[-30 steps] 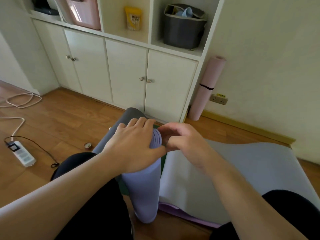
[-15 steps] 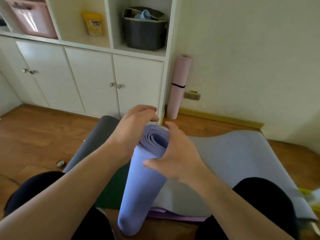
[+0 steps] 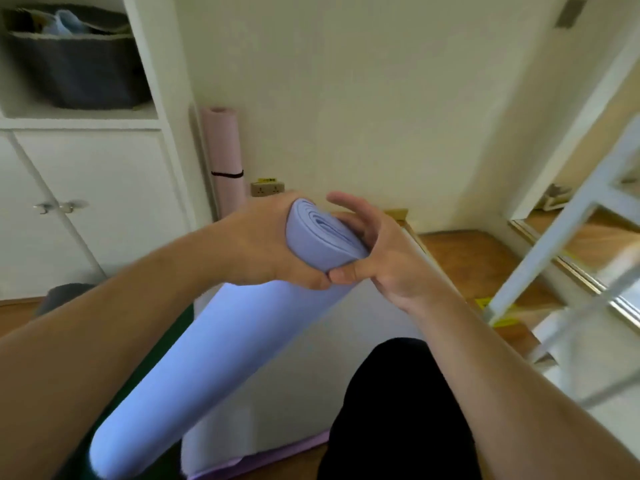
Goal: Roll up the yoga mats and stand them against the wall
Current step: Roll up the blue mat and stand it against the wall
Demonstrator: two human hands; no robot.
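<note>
Both hands (image 3: 332,251) grip the rolled purple mat's (image 3: 194,362) end.

Rolled lavender yoga mat (image 3: 214,344) held tilted, its spiral end raised. Left hand (image 3: 263,251) wrapped round that end from the left; right hand (image 3: 377,251) gripping it from the right, thumb beneath. Unrolled part (image 3: 294,375) flat on wood floor (image 3: 474,261). Rolled pink mat (image 3: 225,157) upright against wall (image 3: 363,98), beside white cabinet (image 3: 104,202).
</note>
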